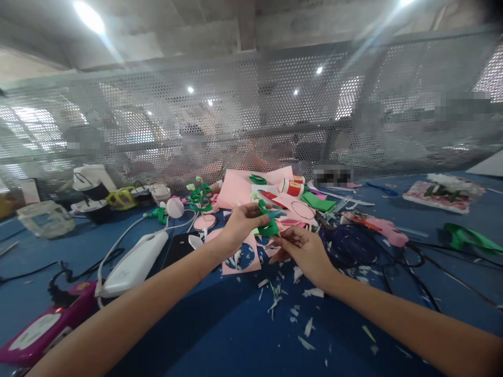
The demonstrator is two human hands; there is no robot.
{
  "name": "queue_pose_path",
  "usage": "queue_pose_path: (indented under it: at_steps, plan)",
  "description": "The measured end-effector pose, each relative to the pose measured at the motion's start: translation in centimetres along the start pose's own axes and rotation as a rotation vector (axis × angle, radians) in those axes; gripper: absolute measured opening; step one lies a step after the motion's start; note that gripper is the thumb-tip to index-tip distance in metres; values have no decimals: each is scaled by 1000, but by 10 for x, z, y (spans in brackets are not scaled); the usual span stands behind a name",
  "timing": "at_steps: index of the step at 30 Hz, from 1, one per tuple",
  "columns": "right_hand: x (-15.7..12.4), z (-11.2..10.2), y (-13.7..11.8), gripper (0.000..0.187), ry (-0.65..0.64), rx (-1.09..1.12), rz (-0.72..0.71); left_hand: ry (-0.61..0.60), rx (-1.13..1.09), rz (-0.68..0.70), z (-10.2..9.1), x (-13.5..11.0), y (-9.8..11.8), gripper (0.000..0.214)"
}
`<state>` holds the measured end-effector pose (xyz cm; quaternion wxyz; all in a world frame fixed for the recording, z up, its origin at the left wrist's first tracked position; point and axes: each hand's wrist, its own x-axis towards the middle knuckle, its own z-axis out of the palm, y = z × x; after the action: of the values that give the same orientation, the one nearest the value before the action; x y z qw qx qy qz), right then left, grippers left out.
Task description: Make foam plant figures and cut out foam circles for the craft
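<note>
A curled green paper strip (269, 229) is between my two hands above the blue table. My left hand (241, 224) pinches its upper part with closed fingers. Lower down on the right, the fingertips of my right hand (302, 250) are closed on the strip's bottom end. Below my left hand lies a pink paper sheet (251, 267) with a round hole cut in it. Standing to the left is a green spiral paper piece (201, 199) on a round pink base (205, 222). Pink paper (236, 188) is heaped behind my hands.
A white power bank-like device (135, 264) and a magenta power strip (51, 324) lie left with cables. Right are a pink glue gun (387, 230), dark blue bundle (348, 245) and green ribbon (471, 238). White scraps (308, 327) litter the front. A perforated metal screen (236, 115) stands behind.
</note>
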<state>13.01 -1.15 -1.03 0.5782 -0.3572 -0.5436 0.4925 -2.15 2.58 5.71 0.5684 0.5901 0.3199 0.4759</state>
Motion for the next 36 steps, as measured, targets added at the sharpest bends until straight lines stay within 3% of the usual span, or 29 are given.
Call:
queue_pose_path:
  at_steps: [9,17,22,29,36]
  plan:
    - [1,-2,2,36,23,5,-15,107,-3,44,1,2,-5,27]
    - [2,0,2,33,30,24,-16,64,12,2,4,1,-1,29]
    - [1,0,0,31,29,17,-31,120,21,-57,3,0,1,30]
    - [1,0,3,30,40,27,-27,231,64,-14,3,1,3,25]
    - [0,1,0,27,18,9,-16,258,143,9,6,-3,6,25]
